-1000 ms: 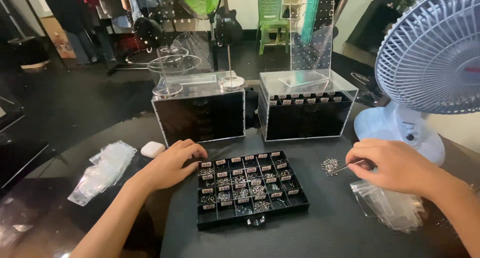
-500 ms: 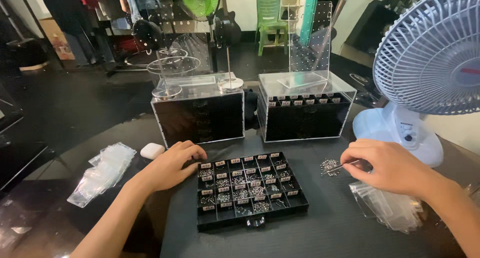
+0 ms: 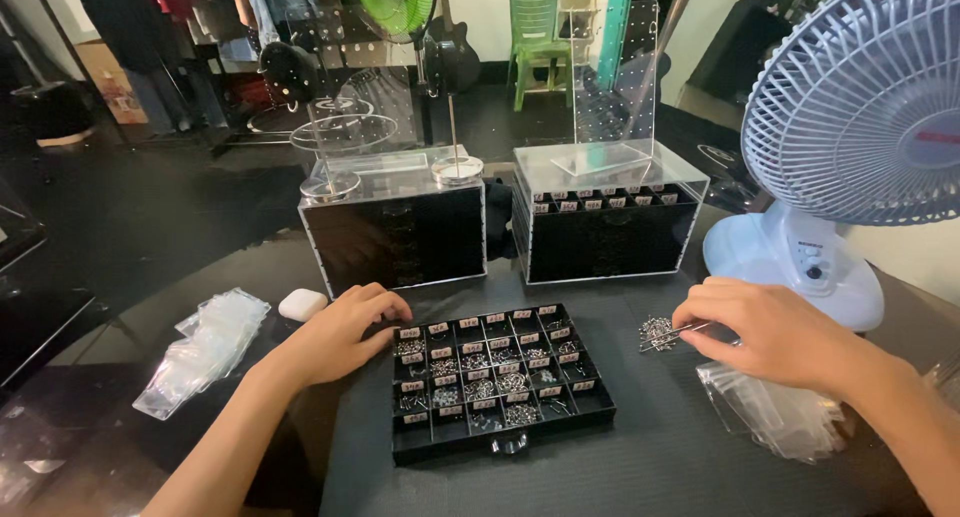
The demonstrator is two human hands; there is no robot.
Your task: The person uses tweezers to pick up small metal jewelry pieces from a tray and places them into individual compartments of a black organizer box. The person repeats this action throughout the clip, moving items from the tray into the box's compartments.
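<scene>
A black tray [image 3: 600, 409] with many small compartments of silver jewellery parts lies on the dark mat in front of me. My left hand [image 3: 345, 332] rests on the tray's upper left corner, fingers curled against its edge. My right hand [image 3: 775, 332] is to the right of the tray and pinches thin metal tweezers [image 3: 680, 332]. The tweezer tips touch a small heap of silver metal pieces [image 3: 656, 331] on the mat.
Two black acrylic drawer boxes [image 3: 395, 232] [image 3: 610, 227] stand behind the tray, with clear display stands on top. A pale blue desk fan [image 3: 850, 157] stands at the right. Clear plastic bags lie at the left [image 3: 205, 352] and under my right wrist [image 3: 780, 417]. A white earbud case [image 3: 301, 304] sits nearby.
My right hand has shifted slightly left, bringing the tweezers into the heap of metal pieces. My left hand has stayed on the tray's corner.
</scene>
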